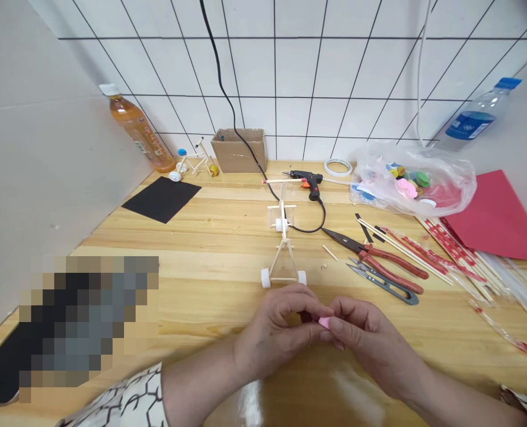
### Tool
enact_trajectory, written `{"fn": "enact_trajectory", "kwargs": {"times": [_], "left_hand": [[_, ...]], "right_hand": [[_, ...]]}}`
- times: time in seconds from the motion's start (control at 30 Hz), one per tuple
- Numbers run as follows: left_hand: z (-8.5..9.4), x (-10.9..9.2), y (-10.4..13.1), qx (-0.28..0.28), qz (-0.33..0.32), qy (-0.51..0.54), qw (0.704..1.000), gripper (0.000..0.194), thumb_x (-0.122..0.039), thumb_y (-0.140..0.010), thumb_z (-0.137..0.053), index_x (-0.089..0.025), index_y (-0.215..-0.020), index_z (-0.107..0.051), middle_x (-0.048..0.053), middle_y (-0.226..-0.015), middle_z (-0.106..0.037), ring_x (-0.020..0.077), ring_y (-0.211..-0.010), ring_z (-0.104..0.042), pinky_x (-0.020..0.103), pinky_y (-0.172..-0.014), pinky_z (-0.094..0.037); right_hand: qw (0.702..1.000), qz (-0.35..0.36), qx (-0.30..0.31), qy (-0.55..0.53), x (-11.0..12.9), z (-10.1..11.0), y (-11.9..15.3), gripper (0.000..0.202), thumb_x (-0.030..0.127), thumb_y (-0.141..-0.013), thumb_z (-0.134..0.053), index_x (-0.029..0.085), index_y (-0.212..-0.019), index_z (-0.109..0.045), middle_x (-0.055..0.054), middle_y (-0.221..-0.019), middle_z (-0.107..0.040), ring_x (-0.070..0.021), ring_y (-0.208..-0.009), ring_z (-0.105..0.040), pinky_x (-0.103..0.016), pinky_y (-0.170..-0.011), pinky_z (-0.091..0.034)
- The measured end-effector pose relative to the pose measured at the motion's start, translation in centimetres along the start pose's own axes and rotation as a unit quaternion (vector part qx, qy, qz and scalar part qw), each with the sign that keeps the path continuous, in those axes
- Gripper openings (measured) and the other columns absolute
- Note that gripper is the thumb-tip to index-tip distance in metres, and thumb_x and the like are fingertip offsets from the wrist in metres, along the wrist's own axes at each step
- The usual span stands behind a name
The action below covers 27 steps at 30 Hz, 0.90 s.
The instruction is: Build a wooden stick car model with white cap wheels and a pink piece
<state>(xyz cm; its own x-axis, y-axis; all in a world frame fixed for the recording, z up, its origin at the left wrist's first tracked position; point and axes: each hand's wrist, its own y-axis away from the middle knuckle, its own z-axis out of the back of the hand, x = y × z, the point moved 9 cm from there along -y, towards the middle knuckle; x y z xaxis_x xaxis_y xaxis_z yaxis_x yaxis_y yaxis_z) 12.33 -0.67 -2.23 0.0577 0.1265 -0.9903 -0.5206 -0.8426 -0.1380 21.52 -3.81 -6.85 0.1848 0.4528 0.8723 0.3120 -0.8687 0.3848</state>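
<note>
A small pink piece point(324, 322) is pinched between the fingertips of both hands; what it is made of I cannot make out. My left hand point(285, 323) closes on it from the left, my right hand point(363, 332) from the right, thumbs and forefingers meeting around it. Just beyond my hands stands a small tricycle model point(284, 249) built of thin wooden sticks, with white bottle-cap-like wheels and a stick with a red tip across its far end. The lower part of the pink piece is covered by my fingers.
Right of the model lie pliers point(374, 255), thread snips point(385, 284) and wrapped chopsticks point(459, 261). Behind are a glue gun point(307, 181), a bag point(454, 190) of coloured caps, a cardboard box point(239, 151), black paper point(162, 198) and two bottles, one a tea bottle point(141, 133).
</note>
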Motion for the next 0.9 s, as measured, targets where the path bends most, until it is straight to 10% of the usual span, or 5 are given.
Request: {"fn": "enact_trajectory", "kwargs": {"times": [0.9], "left_hand": [[-0.2, -3.3, 1.5, -0.073, -0.220, -0.271, 0.934, 0.030, -0.005, -0.082, -0.050, -0.014, -0.109, -0.058, 0.009, -0.085, -0.066, 0.0136, -0.075, -0.061, 0.023, -0.065, -0.053]], "right_hand": [[0.993, -0.003, -0.075, -0.095, -0.3, 0.6, -0.2, 0.024, 0.039, -0.074, -0.067, 0.016, -0.071, -0.061, 0.001, -0.063, -0.051, -0.0090, -0.058, -0.040, -0.022, -0.053, -0.031]]}}
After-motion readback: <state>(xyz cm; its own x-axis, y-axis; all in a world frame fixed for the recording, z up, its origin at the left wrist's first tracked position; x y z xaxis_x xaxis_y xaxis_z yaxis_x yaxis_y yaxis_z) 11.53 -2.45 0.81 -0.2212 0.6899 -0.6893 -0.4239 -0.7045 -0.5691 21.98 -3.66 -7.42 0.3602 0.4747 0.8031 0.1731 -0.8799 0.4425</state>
